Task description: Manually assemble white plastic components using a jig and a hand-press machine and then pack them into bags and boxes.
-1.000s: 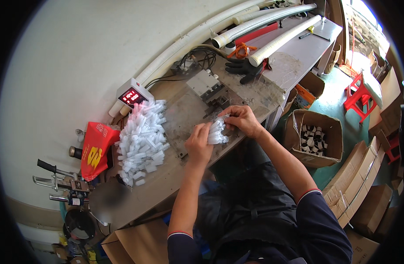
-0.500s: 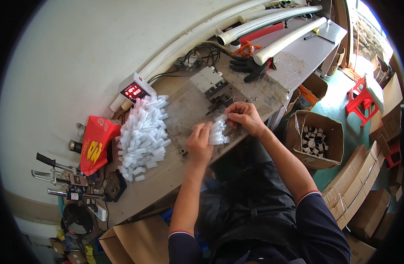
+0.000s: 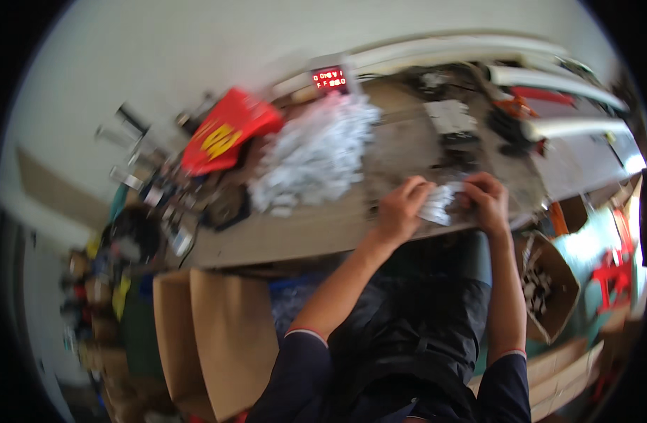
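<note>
A small bunch of white, translucent ridged pieces (image 3: 436,206) sits between my two hands, above the front edge of the workbench (image 3: 316,240). My left hand (image 3: 399,211) is closed on the bunch's left side. At its right end my right hand (image 3: 487,202) has thumb and fingers pinched together; motion blur hides exactly what is between them. A large heap of similar white pieces (image 3: 316,158) lies on the bench, left of my hands. Just beyond the hands stands a small metal fixture with a pale block on top (image 3: 450,118).
Behind the heap is a counter box with red lit digits (image 3: 329,79). A red bag (image 3: 228,134) and a lever press (image 3: 144,173) stand at left. White tubes (image 3: 570,128) lie far right. Cardboard boxes stand below, one brown and open (image 3: 232,331), another with black-and-white pieces (image 3: 549,282).
The view has swung left, so the bench and hands appear farther right, with blur. Both hands stay together at the bunch of white pieces.
</note>
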`<state>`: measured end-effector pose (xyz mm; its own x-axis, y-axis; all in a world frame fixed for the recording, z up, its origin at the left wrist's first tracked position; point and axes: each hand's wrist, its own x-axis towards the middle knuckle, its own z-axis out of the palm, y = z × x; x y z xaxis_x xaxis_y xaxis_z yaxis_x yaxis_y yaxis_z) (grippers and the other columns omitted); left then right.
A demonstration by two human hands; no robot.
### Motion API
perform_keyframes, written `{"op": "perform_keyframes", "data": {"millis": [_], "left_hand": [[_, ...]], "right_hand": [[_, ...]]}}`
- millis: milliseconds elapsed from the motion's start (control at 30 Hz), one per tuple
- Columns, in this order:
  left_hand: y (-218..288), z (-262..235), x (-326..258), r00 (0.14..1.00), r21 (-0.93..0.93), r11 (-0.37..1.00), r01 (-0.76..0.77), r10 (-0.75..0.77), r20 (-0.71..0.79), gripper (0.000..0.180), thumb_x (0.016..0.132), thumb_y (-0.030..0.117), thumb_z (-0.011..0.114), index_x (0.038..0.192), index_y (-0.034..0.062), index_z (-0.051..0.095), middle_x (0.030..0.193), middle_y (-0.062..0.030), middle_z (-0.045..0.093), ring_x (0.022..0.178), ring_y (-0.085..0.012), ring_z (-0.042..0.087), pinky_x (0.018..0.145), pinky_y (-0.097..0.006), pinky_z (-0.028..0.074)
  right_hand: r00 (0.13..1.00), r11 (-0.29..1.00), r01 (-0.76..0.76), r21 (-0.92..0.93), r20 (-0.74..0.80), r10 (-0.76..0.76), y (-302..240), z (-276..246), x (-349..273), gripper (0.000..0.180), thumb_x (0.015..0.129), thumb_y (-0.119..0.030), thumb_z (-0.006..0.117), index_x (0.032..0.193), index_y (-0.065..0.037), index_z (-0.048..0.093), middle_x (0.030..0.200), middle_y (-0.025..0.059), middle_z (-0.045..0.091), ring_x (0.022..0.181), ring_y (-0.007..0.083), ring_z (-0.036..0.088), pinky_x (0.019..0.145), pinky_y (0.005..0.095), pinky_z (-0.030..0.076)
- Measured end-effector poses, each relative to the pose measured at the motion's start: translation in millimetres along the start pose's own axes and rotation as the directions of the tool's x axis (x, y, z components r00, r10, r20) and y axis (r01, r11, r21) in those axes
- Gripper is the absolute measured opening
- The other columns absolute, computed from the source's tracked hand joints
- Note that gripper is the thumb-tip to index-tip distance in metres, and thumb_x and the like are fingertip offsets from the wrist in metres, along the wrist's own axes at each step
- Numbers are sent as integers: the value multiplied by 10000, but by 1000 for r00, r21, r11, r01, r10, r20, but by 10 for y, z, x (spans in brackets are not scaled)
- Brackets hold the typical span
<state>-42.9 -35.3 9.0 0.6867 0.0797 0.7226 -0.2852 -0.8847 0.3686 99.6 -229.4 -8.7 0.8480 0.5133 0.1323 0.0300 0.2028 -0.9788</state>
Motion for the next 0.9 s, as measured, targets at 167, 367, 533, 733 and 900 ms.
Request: {"op": "perform_keyframes", "data": {"millis": [167, 367, 533, 733, 900], "left_hand": [[-19, -962, -646, 973, 120, 975, 187, -168, -158, 458, 735, 14, 781, 1176, 113, 711, 1098, -78, 703, 920, -310, 724, 738, -388, 591], [-65, -2929, -1684, 794, 381, 737, 558, -342, -502, 289, 846, -8, 711, 1126, 61, 731, 1027, -92, 733, 864, -239, 714, 818, -357, 560], [-1, -4558, -2768, 448, 498, 11, 867, -455, -770, 329, 819, 93, 771, 1145, 75, 734, 993, -154, 746, 899, -321, 732, 780, -424, 569], [93, -4377, -2988, 721, 763, -45, 645, -296, -627, 294, 896, 123, 714, 1189, 99, 709, 1161, -145, 717, 1038, -332, 692, 867, -466, 546], [333, -3154, -1969, 696, 245, 670, 701, -569, -438, 171, 993, 161, 639, 1130, 82, 704, 1100, -111, 711, 1054, -303, 671, 917, -407, 529]], "right_hand": [[998, 998, 56, -12, 24, -56, 49, 61, 2, 64, 910, -55, 682, 937, 3, 681, 734, 42, 617, 620, 116, 564, 579, 250, 431], [999, 996, 42, -74, 7, -41, 153, -41, 21, 81, 942, -73, 680, 993, -9, 673, 779, 11, 617, 630, 79, 531, 578, 224, 412], [997, 991, 63, -118, 41, -59, 177, -2, 25, 95, 961, -102, 681, 997, -15, 671, 794, 6, 620, 641, 63, 532, 573, 216, 410], [981, 966, 92, -243, 187, -46, -221, 735, -255, 65, 933, -70, 690, 951, -8, 696, 768, 17, 644, 624, 65, 556, 552, 217, 419], [831, 974, -62, -216, 530, 170, -354, 2101, -546, 49, 908, -18, 695, 952, -4, 711, 792, 36, 697, 636, 70, 592, 545, 238, 457]]}}
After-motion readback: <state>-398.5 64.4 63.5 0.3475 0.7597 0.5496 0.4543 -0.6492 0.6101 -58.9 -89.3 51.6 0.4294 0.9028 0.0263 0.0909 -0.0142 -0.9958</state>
